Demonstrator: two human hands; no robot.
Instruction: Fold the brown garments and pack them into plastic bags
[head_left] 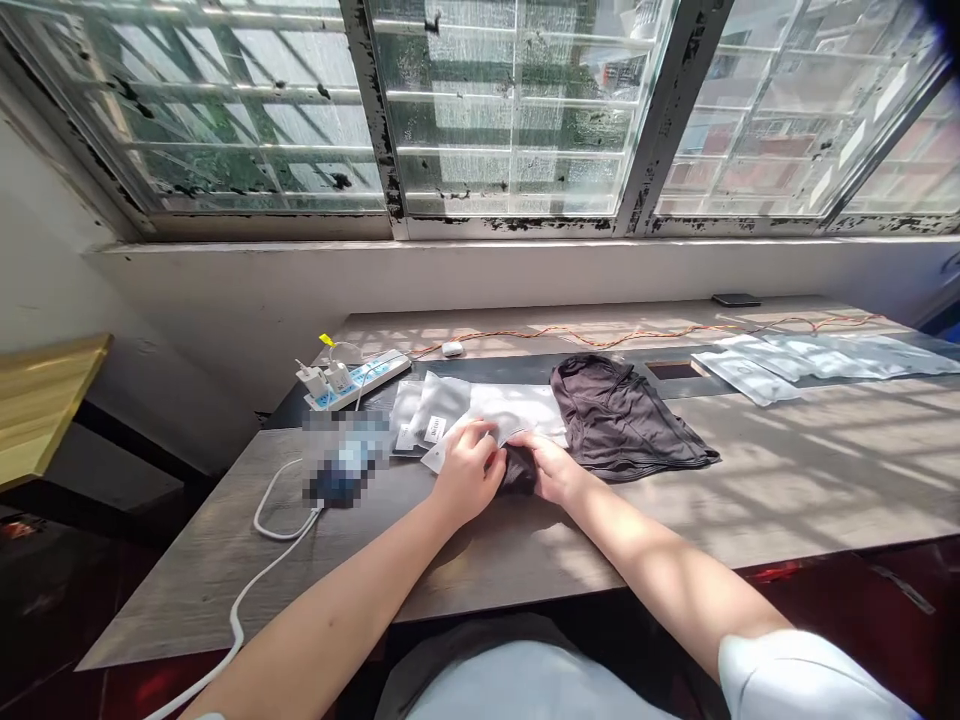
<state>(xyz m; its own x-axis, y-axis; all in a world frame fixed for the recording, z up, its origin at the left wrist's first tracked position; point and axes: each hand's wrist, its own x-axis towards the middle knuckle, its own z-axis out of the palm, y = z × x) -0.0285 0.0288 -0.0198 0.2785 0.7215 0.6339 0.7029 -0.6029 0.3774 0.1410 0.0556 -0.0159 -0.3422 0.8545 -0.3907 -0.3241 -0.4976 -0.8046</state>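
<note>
My left hand (466,472) grips the open edge of a frosted plastic bag (517,408) lying on the grey wooden table (787,480). My right hand (553,467) holds a small folded dark garment (519,470) at the mouth of that bag, between both hands. More frosted bags with white labels (427,410) lie stacked just left of it. A larger dark brown garment (619,420) lies spread on the table to the right of my hands.
A white power strip with chargers (352,380) sits at the back left, its white cable (262,560) trailing off the front edge. A blurred object (341,465) lies left of my hands. Clear bags (810,360), an orange cable (637,338) and a dark phone (735,299) lie at the back right.
</note>
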